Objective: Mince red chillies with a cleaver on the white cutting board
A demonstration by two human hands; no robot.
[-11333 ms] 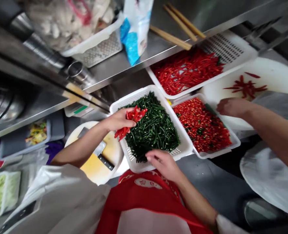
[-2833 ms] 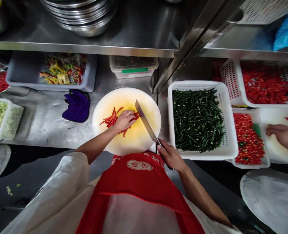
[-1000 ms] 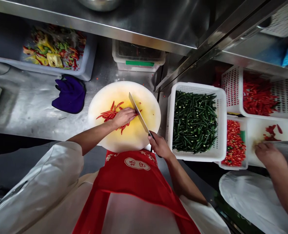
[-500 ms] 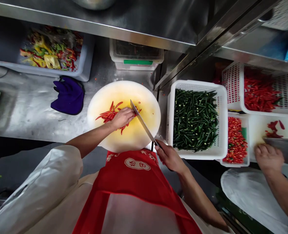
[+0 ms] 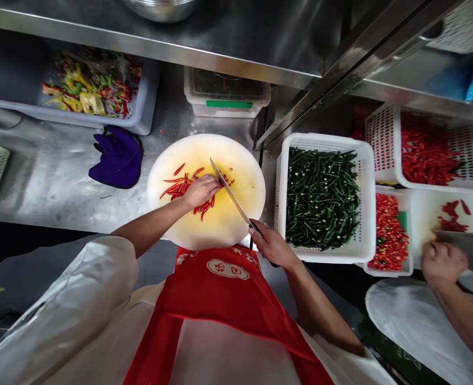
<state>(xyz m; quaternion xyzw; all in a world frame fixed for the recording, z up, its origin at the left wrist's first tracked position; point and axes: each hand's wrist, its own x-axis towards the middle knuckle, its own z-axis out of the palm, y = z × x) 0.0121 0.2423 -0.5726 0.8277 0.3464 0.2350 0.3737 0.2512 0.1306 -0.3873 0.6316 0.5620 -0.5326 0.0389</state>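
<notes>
On the round white cutting board (image 5: 236, 224), my left hand (image 5: 201, 191) is closed over red chili peppers (image 5: 175, 188), with its fingertips against the knife blade. The ends of the peppers under my fingers are hidden. My right hand (image 5: 274, 245) grips the handle of a long kitchen knife (image 5: 236, 202); its blade points away and to the left across the board. Small cut red pieces (image 5: 231, 179) lie to the right of the blade. Whole red chilies spread out left of and below my left hand.
Right of the board stands a white basket (image 5: 370, 214) of green chilies. Beyond it a co-worker's hand (image 5: 444, 262) is by a cleaver (image 5: 471, 251). A purple glove (image 5: 118, 159) and a grey bin (image 5: 150, 101) of pepper scraps are at left. A steel shelf (image 5: 252, 67) overhangs the back.
The knife and my right hand have shifted slightly up and left. My left hand stays closed on the chilies. The whole view has drifted a little to the right.
</notes>
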